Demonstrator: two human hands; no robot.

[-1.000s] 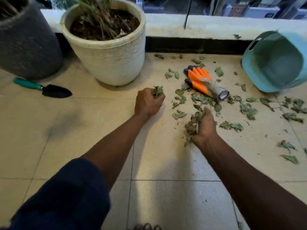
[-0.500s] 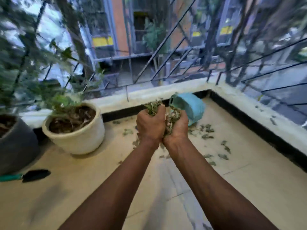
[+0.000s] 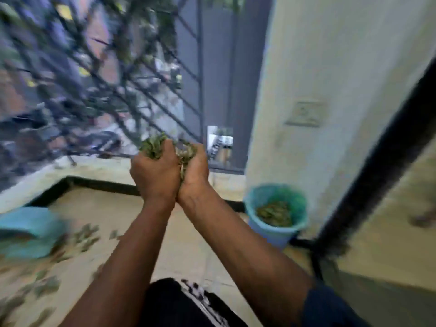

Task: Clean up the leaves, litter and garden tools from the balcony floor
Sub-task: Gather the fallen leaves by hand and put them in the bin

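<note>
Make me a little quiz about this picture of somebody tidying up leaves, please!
1. True or false: the left hand and the right hand both grip leaves.
2. The blue bin by the wall is: A) empty, B) partly filled with leaves, C) tipped over.
3. Fill in: loose leaves lie on the balcony ____.
Key: 1 true; 2 B; 3 floor.
</note>
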